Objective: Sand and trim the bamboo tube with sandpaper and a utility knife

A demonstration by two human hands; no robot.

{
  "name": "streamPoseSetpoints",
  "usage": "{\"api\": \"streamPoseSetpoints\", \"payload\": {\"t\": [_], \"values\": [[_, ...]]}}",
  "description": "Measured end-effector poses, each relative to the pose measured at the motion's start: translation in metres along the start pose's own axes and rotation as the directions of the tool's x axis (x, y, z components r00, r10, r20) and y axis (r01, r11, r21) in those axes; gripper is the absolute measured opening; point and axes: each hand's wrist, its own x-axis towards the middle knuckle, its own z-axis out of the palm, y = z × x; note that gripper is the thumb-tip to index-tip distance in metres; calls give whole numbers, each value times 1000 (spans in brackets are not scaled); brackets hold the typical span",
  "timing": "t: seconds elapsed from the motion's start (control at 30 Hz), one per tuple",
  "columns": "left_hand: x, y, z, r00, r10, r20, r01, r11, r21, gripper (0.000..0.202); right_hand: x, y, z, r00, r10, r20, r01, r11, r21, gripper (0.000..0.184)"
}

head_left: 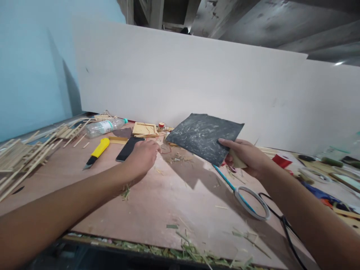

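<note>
A dark grey sheet of sandpaper (206,133), streaked with pale dust, is held up over the table by my right hand (247,155). The thumb presses on its dark face, while a pale curled piece shows beneath the fingers. My left hand (144,155) is low over the tabletop, right beside a black phone (129,149). Its fingers are loosely bent and point to the right, with nothing visible in them; the fingertips are partly hidden. A yellow utility knife (98,150) lies left of the phone.
Thin wooden sticks (30,157) are piled at left, near a plastic bottle (105,127). A small wooden frame (144,128) lies at the back, before a white board (182,75). A tape ring (252,203) and black cable (287,228) lie near my right arm. Shavings litter the front edge.
</note>
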Motion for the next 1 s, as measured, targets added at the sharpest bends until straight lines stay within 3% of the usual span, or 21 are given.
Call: {"api": "streamPoseSetpoints", "payload": {"t": [0.13,0.33,0.47,0.57,0.63,0.67,0.73,0.8,0.87,1.0], "values": [[5,-16,-1,998,-48,-35,47,999,-16,33,-4,12,-1,990,70,126,-88,985,147,33],[18,-39,-1,991,-94,-93,87,993,-81,43,-18,18,5,930,159,330,-223,961,165,27],[19,-39,0,992,-75,-103,64,992,-105,42,-24,20,9,883,212,420,-271,959,86,33],[16,-31,2,995,-54,-85,44,992,-115,40,-24,22,1,838,276,471,-253,961,-113,43],[14,-25,3,996,-51,-76,42,992,-117,40,-20,25,-9,849,289,443,-180,945,-272,49],[13,-23,4,996,-51,-73,43,992,-118,40,-17,26,-14,877,269,399,-137,934,-329,51],[11,-17,4,997,-48,-61,41,992,-120,38,-10,29,-20,948,174,265,-69,929,-365,49],[10,-13,3,998,-41,-44,36,992,-121,37,-4,31,-19,987,60,152,-2,934,-356,42],[9,-10,2,999,-37,-27,33,992,-120,34,-2,32,-11,993,-33,116,69,944,-323,33],[10,-8,0,999,-40,-8,39,993,-115,32,-9,31,9,975,-146,170,182,959,-218,27]]}}
